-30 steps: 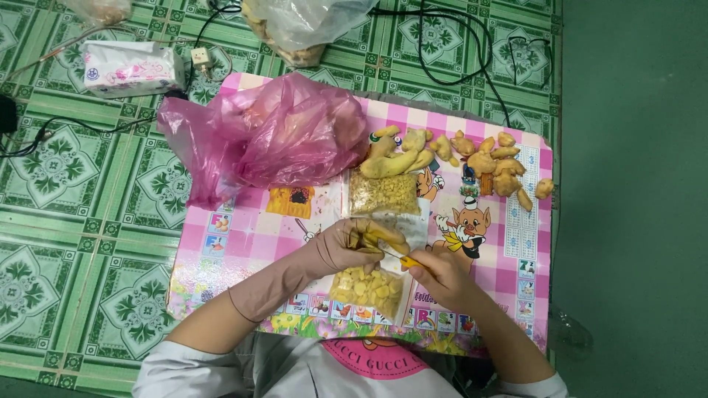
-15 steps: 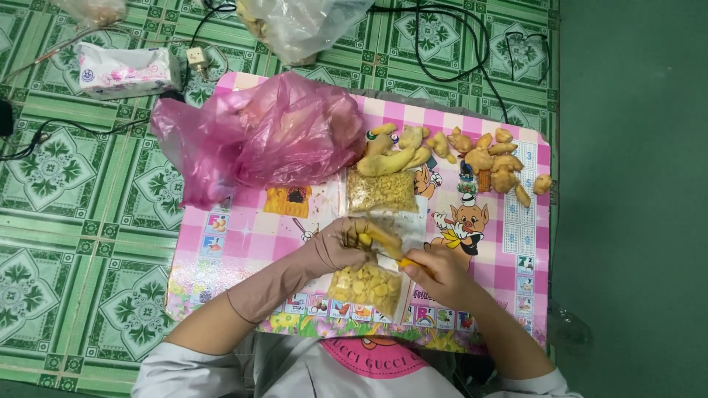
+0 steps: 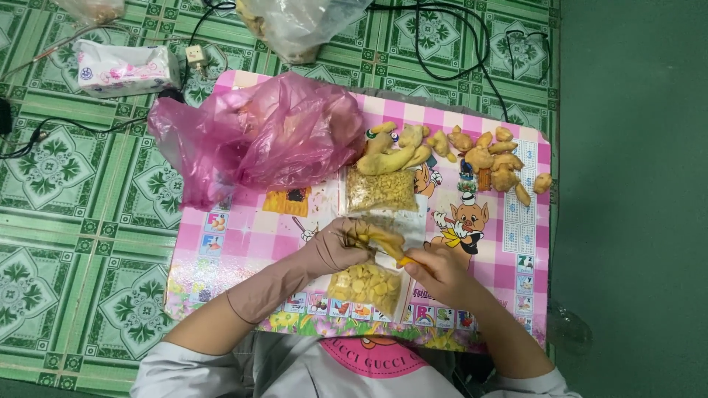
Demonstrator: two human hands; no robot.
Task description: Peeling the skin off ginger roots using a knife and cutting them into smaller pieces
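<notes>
Left hand [image 3: 339,247] (gloved) gripping ginger piece [image 3: 385,242] at frame centre — right hand [image 3: 441,274] fingers pinching small yellow-handled tool [image 3: 408,262] against it, above bag of slices [image 3: 365,286].

1. A crumpled pink plastic bag [image 3: 254,136] lies across the upper left of the low table [image 3: 509,258] — its pink checked top carries cartoon pictures.
2. A heap of whole ginger roots [image 3: 457,151] sits along the table's far edge, right of the bag.
3. A wrapped tissue pack [image 3: 125,68] rests on the green patterned floor tiles [image 3: 81,221], with a small white plug [image 3: 195,55] just beside it.
4. A clear plastic bag [image 3: 299,22] sits beyond the table — black cables [image 3: 450,44] loop near it.
</notes>
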